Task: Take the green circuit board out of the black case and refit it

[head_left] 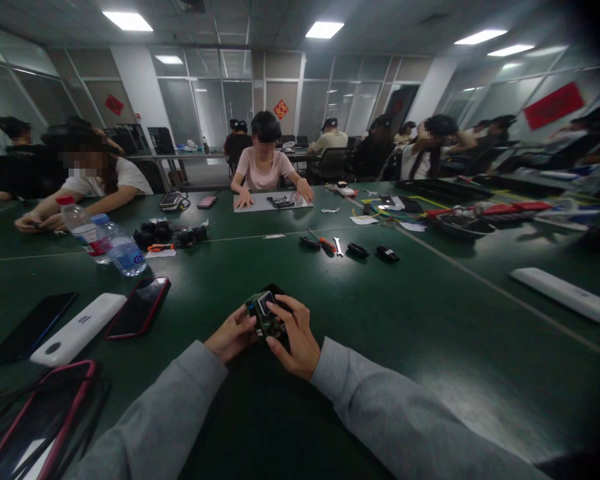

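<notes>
A small green circuit board with a dark, light-edged square part on it is held up just above the table's near side. My left hand grips it from the left, thumb along its lower left edge. Closed about the right side is my right hand, with its thumb low on the board and a fingertip touching the square part. My fingers hide much of the board's right side and underside. Beyond the board lie a screwdriver, a wrench and several small black pieces.
Phones and a white power bank lie to the left, near two water bottles. Black parts are heaped behind them. Another white bar-shaped device is at right. Across the green table a person works over a grey mat.
</notes>
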Tool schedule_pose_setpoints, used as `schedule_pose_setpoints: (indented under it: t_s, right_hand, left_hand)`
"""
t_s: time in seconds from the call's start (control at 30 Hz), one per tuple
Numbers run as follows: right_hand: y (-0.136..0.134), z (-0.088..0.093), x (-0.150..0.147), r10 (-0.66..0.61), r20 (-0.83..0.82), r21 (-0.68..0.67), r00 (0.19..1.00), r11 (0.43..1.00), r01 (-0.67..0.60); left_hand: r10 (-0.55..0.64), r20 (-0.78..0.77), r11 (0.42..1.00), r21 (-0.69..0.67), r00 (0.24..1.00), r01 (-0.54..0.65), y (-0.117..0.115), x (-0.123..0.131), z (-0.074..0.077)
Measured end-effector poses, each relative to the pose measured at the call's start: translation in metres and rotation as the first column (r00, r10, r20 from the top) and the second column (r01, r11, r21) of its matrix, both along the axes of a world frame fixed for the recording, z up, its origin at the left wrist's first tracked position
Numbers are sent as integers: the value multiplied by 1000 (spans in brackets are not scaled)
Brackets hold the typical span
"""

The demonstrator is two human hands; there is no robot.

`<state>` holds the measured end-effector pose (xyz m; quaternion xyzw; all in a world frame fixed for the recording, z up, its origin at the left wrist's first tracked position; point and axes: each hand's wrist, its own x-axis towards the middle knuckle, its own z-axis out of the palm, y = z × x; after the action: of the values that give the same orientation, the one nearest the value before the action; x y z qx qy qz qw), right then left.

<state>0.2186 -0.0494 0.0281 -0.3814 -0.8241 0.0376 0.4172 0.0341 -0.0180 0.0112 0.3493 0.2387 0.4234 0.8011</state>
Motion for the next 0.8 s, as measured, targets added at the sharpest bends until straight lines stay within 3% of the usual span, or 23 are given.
schedule_pose_setpoints:
  t_s: [0.17, 0.8]
  right_hand:
    - [0, -1, 0, -10, -48, 17, 999, 1000, 10]
    - [0, 3, 1, -3, 44, -63, 999, 998, 6]
  left_hand:
    - [1, -14, 1000, 1, 1000, -1, 0, 0, 2]
    - [-16, -16, 1000, 9, 1000, 16, -1, 1, 1]
